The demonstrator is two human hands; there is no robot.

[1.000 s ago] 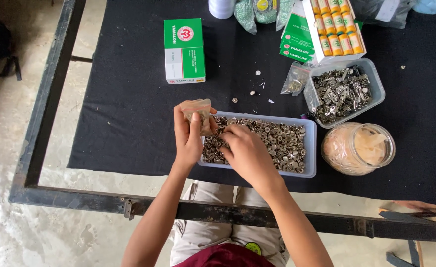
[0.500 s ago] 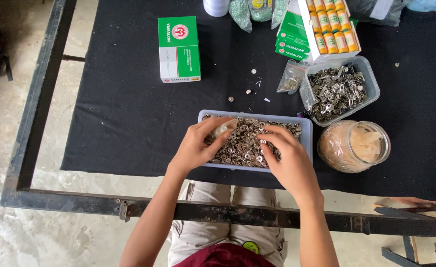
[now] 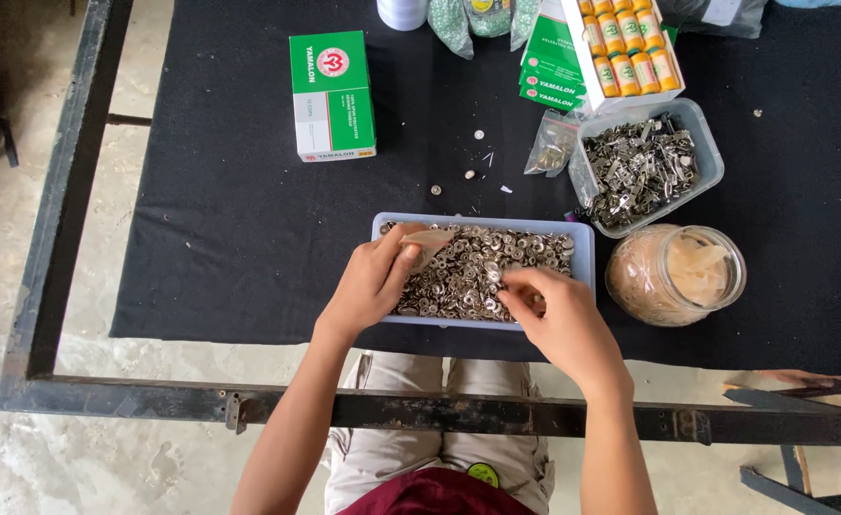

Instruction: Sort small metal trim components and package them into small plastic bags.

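Left hand (image 3: 373, 281): fingers closed on a small tan clear packet (image 3: 427, 244), held over the left end of the pale blue rectangular plastic tray (image 3: 582, 250).
Right hand (image 3: 559, 319): fingertips pinched down into the small silvery metal rings (image 3: 482, 272); whether they grip one, I cannot tell.
Packet from right fingers: up and to the left, near, apart.
Tray: on the black-clothed counter (image 3: 239, 229), long axis left to right.
Nearer hand: left.

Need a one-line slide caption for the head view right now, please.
Left hand holds a small clear bag over a blue tray of metal rings while right hand picks among them.
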